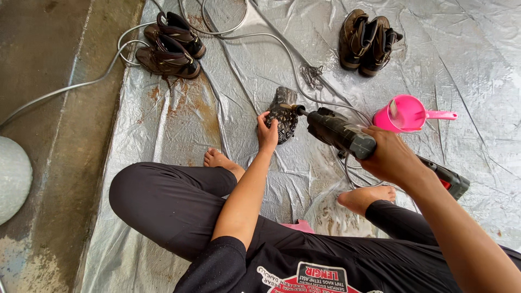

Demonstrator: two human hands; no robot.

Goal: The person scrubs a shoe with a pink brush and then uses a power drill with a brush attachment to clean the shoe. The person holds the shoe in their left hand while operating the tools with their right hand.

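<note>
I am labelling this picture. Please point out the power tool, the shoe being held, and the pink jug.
power tool (pixel 339 133): head view, on its dark body.
shoe (pixel 283 114): head view, on its patterned sole.
pink jug (pixel 404 114): head view, on its rim.

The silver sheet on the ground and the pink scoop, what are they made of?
The silver sheet looks like woven plastic tarpaulin: shiny, crinkled, with fold creases and rusty stains. The pink scoop seems to be hard moulded plastic: smooth, glossy, one even colour, with a handle moulded on.
</note>
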